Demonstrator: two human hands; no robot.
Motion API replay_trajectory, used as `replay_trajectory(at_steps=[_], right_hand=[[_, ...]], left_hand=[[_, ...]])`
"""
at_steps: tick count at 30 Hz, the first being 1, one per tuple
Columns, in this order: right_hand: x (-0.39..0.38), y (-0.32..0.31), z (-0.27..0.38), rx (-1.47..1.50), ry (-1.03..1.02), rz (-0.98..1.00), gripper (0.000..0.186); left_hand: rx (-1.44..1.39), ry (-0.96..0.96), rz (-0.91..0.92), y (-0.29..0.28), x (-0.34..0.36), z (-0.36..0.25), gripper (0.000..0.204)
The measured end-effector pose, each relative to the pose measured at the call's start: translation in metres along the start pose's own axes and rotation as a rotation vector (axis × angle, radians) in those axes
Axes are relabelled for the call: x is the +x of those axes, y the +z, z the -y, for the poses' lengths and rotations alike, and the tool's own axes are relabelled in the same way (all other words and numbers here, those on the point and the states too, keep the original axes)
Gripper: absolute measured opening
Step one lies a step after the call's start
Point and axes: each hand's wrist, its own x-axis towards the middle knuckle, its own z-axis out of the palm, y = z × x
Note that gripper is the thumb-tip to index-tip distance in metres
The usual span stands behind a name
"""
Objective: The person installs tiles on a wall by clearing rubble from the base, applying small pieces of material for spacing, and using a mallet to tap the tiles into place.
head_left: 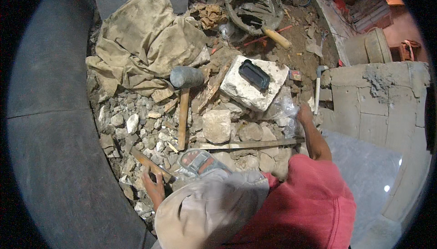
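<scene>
Neither my left hand nor my right hand is in view. A co-worker in a red shirt (296,203) and pale cap (205,208) bends below me. That person's left hand (154,185) is at a wooden piece (148,160); their right hand (304,112) is beside crumpled clear plastic (284,112), its grip unclear. A rubber mallet (184,78) lies on the rubble (132,121). A white block (234,92) bears a black rectangular object (253,75). A long flat strip (246,144) crosses the stones, with a grey sandal (195,160) below it.
A tan cloth (141,39) covers rubble at upper left. A mortar-caked bucket (252,7) with a wooden handle stands behind the block. A dark slab (50,158) borders the left. At right are a white pipe (317,92), a concrete ledge (371,94) and a plastic bucket (366,48).
</scene>
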Motion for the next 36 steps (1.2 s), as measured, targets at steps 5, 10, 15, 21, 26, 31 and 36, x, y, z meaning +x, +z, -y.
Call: replay_trajectory(at_steps=[5, 10, 15, 21, 26, 31, 36], right_hand=[[0.005, -0.053, 0.091, -0.007, 0.190, 0.327, 0.026], [-0.017, 0.037, 0.005, 0.135, -0.145, 0.460, 0.030], [-0.009, -0.014, 0.015, 0.134, -0.065, 0.394, 0.046], [0.021, 0.014, -0.026, 0.036, -0.002, 0.285, 0.041], [-0.025, -0.075, 0.116, 0.350, -0.072, 0.083, 0.027], [-0.098, -0.064, 0.178, 0.424, -0.431, 0.521, 0.036], [-0.094, -0.046, 0.200, 0.503, -0.184, 0.675, 0.064]], left_hand=[[-0.056, -0.061, 0.026, -0.008, 0.002, 0.004, 0.047], [-0.046, -0.032, 0.027, 0.001, 0.005, 0.004, 0.047], [-0.166, -0.098, 0.002, 0.001, 0.006, 0.002, 0.045], [-0.142, -0.142, 0.074, -0.006, 0.012, 0.000, 0.043], [-0.104, -0.150, 0.037, -0.014, 0.004, -0.008, 0.044], [-0.191, -0.222, 0.055, -0.011, 0.003, -0.010, 0.045], [-0.193, -0.136, 0.037, -0.010, 0.005, -0.005, 0.043]])
